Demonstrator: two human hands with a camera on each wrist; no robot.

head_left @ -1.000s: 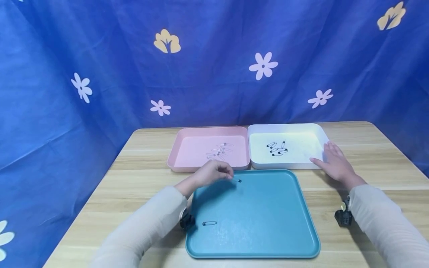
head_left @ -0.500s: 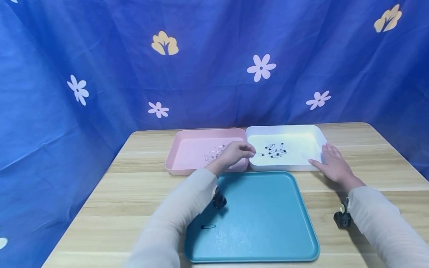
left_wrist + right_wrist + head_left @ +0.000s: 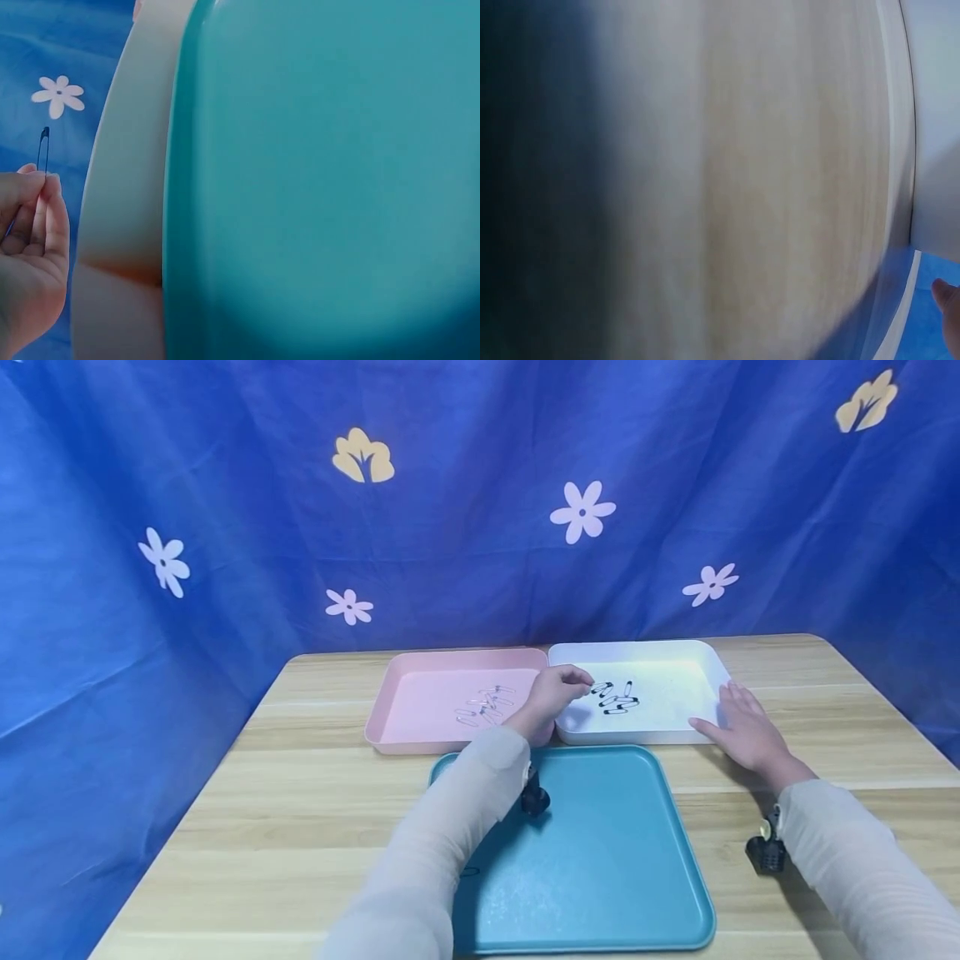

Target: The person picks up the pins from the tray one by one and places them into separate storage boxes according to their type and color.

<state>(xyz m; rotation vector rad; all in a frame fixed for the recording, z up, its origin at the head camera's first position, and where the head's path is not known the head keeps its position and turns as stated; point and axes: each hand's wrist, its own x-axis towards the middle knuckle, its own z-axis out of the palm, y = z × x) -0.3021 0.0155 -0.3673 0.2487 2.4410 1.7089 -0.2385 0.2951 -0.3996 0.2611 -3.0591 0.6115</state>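
Note:
My left hand hovers over the left side of the white tray, close to a small cluster of black safety pins. In the left wrist view my left hand pinches a black safety pin between thumb and fingertips, pointing up. My right hand lies flat on the wooden table, fingers touching the white tray's right edge. The teal tray sits in front of me; another black pin on it is partly hidden by my left sleeve.
A pink tray with several silver safety pins stands left of the white tray. A blue flowered cloth hangs behind the table. The right wrist view is blurred, showing table wood and the white tray's edge.
My left hand lifted a black safety pin off the teal tray and carried it up and right, over the white tray. My right hand stayed where it was.

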